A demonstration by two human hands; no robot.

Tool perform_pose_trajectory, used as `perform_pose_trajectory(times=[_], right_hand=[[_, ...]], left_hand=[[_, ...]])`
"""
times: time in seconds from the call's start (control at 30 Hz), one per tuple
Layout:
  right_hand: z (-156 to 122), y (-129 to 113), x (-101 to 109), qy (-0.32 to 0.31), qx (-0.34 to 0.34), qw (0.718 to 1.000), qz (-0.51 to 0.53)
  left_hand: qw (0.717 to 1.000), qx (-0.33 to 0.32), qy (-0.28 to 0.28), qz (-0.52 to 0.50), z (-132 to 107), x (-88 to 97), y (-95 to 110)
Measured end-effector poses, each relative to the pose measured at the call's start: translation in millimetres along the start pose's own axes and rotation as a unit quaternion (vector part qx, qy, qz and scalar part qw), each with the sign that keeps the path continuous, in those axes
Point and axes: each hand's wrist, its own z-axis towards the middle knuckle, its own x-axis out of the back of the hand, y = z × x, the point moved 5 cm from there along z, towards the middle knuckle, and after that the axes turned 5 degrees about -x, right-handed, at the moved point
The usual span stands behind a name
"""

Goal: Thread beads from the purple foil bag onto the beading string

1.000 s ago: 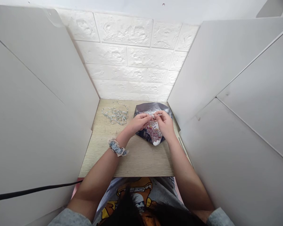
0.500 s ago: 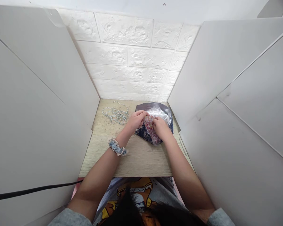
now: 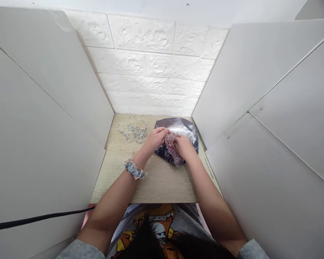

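Observation:
A heap of small pink, red and clear beads (image 3: 174,151), apparently in a clear plastic bag, lies on a dark blue patterned pouch (image 3: 164,154) with a silvery inside. My left hand (image 3: 157,138) is over the pouch's left side, thumb and fingertips pinched at the upper edge of the beads; what sits in the pinch is too small to make out. On the right, my right hand (image 3: 184,144) has its fingers closed together at the beads, and the fingertips are partly hidden. A blue scrunchie (image 3: 135,169) circles my left wrist.
Left of the pouch, a tangled strand of pale green and white beads (image 3: 133,132) lies on the wooden tabletop (image 3: 162,183). White panels (image 3: 232,90) rise on both sides, with a white brick-patterned wall (image 3: 156,66) behind. A black cable (image 3: 43,217) runs in from the left.
Very little differs. Both hands keep their places at the beads, with only slight shifts of the fingers; the pouch and the bead strand stay where they were.

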Motion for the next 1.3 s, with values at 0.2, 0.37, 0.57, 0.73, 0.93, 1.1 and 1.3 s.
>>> perform_pose_trajectory(times=[0.2,0.37,0.57,0.73,0.93,1.1,1.3], right_hand=[[2,2,-1,-0.001,0.0,1.0,-0.015],[5,6,0,-0.009,0.005,1.0,-0.012],[4,8,2,-0.018,0.0,1.0,-0.005],[1,12,7,0.009,-0.012,1.0,0.013],[-2,14,13,0.061,-0.062,0.996,0.01],[-3,5,7,0.018,-0.039,0.999,-0.011],[2,14,9,0.053,-0.069,0.996,0.015]], left_hand=[[1.0,0.0,0.002,0.003,0,0.6,1],[1.0,-0.003,0.003,-0.005,1,0.8,0],[0.999,-0.026,0.024,-0.01,1,3.9,2],[0.998,-0.041,0.038,-0.009,1,5.3,3],[0.999,-0.023,0.045,0.015,0,4.5,3],[0.997,-0.036,0.045,0.041,1,5.6,4],[0.996,-0.044,0.051,0.051,0,5.2,5]])
